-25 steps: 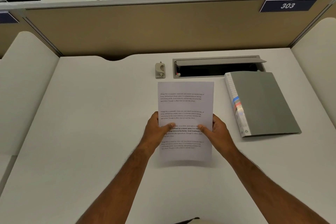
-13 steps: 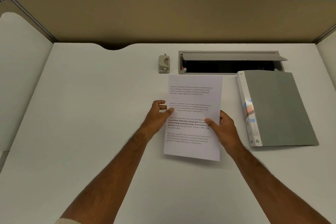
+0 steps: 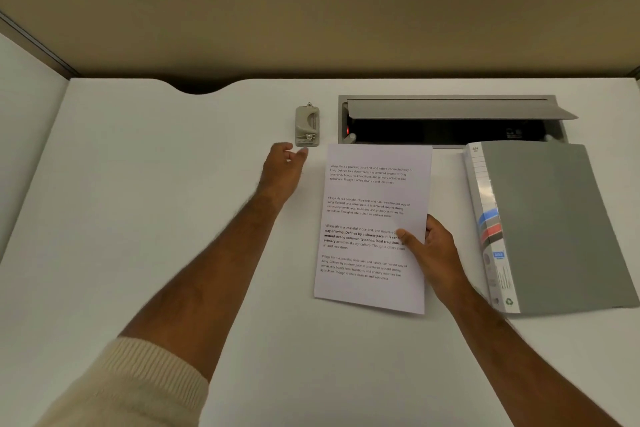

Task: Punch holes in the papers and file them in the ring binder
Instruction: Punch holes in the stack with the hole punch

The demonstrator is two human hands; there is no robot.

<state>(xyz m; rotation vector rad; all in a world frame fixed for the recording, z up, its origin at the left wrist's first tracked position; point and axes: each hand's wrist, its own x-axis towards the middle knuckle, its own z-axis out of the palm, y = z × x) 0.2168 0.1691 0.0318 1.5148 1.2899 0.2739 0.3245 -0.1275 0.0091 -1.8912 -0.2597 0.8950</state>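
A printed sheet of paper (image 3: 374, 218) is held a little above the white desk (image 3: 156, 218). My right hand (image 3: 433, 253) pinches its right edge, thumb on top. A small beige hole punch (image 3: 307, 125) stands behind the paper's upper left corner. My left hand (image 3: 282, 170) holds nothing; its loosely curled fingertips are just short of the punch's near end. A closed grey ring binder (image 3: 554, 225) lies to the right of the paper.
An open cable tray (image 3: 450, 121) with a raised grey flap is sunk into the desk behind the paper and binder. A beige partition (image 3: 311, 10) closes off the back. White side panels (image 3: 24, 135) flank the desk.
My left hand has let go of the paper's left edge and moved up and left toward the hole punch. The right hand alone holds the paper now. The view has tilted down and closer.
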